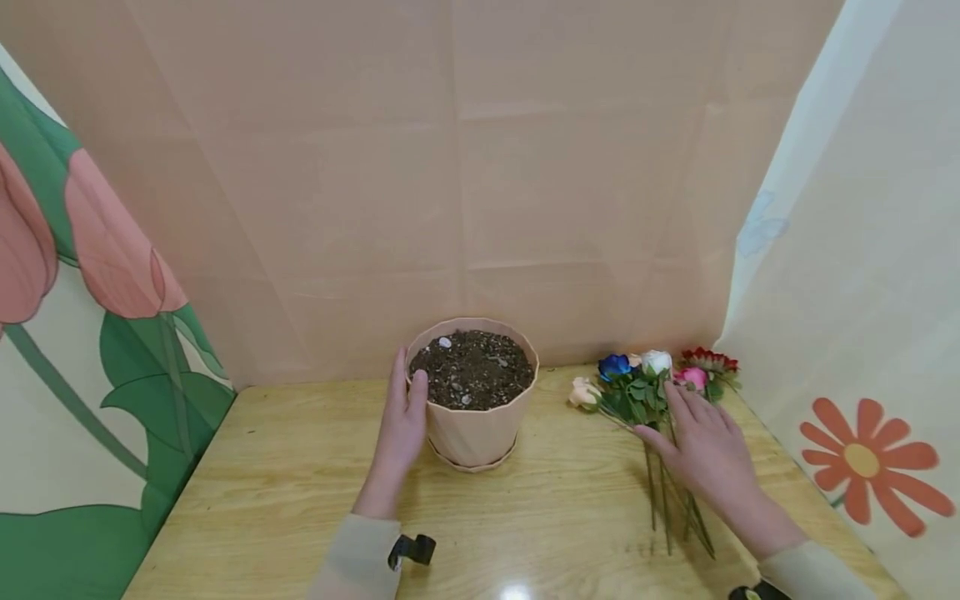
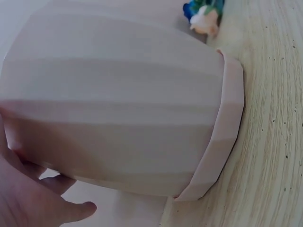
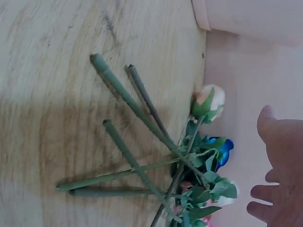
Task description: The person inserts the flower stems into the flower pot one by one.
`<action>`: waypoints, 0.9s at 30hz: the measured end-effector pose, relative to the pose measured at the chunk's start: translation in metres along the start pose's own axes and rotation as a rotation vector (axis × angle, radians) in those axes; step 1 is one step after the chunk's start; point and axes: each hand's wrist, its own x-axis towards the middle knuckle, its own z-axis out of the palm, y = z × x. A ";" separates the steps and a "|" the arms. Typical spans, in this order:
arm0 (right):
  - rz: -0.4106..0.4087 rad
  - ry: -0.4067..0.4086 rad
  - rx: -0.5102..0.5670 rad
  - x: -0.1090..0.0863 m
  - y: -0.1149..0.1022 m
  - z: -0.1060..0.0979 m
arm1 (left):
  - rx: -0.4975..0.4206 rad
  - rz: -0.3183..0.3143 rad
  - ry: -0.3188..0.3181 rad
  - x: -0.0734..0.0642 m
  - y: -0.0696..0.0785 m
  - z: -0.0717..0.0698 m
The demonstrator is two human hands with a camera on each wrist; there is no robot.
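A pale pink flowerpot (image 1: 477, 429) filled with dark soil (image 1: 483, 371) stands on a matching saucer (image 1: 474, 467). My left hand (image 1: 403, 421) lies against the pot's left side near the rim, fingers mostly straight; the left wrist view shows it touching the upper wall. Over a bunch of artificial flowers (image 1: 643, 400) on the right, my right hand (image 1: 708, 446) is held with its fingers extended, and the right wrist view shows it apart from the stems (image 3: 128, 99). The blooms include a blue rose (image 1: 615, 366), a white rose (image 1: 656, 361), a cream rose (image 1: 584, 392) and red petals.
The wooden table (image 1: 285, 500) backs onto a tan cloth (image 1: 337, 208). Printed panels rise at both sides, tulips (image 1: 120, 242) on the left and an orange flower (image 1: 862, 460) on the right. The flower stems point toward the table's front.
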 end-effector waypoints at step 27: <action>0.166 -0.076 0.151 -0.004 0.033 0.028 | -0.025 -0.002 -0.020 0.000 -0.008 -0.001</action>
